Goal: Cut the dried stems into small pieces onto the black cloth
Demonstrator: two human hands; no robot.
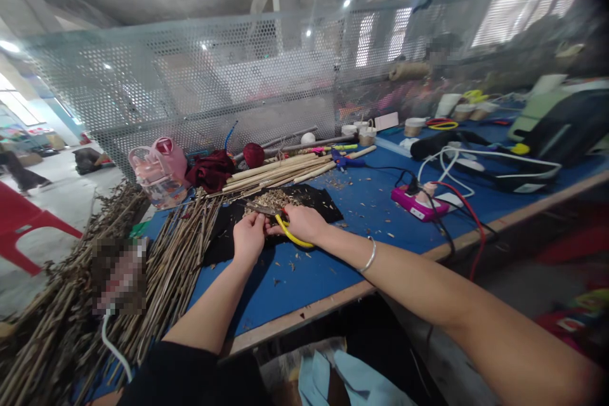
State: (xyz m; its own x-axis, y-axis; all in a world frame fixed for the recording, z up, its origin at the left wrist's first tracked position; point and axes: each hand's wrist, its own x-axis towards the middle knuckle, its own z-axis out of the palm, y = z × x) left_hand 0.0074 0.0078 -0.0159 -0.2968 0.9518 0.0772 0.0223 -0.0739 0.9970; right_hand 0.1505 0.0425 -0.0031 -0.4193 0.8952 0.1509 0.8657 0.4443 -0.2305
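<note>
My right hand (303, 223) grips a pair of scissors (294, 239) by the yellow handles, with the dark blades pointing left. Close beside the blades, my left hand (248, 238) has its thumb and fingers pinched together; whatever is between them is too small to make out. Both hands are over a black cloth (329, 204) on the blue tabletop. Short cut bits of twig (273, 198) lie heaped on that cloth, just beyond the scissors. A bundle of long thin brown stems (178, 260) stretches along the left of my left hand.
Pale peeled sticks (285, 172), a dark red yarn ball (254, 155) and a blue glue gun (346, 162) lie behind the cloth. A pink bottle (159, 171) stands left. Rightward are a purple power strip (419, 204) with cables and a black bag (566, 133). A perforated metal screen (214, 89) rises behind.
</note>
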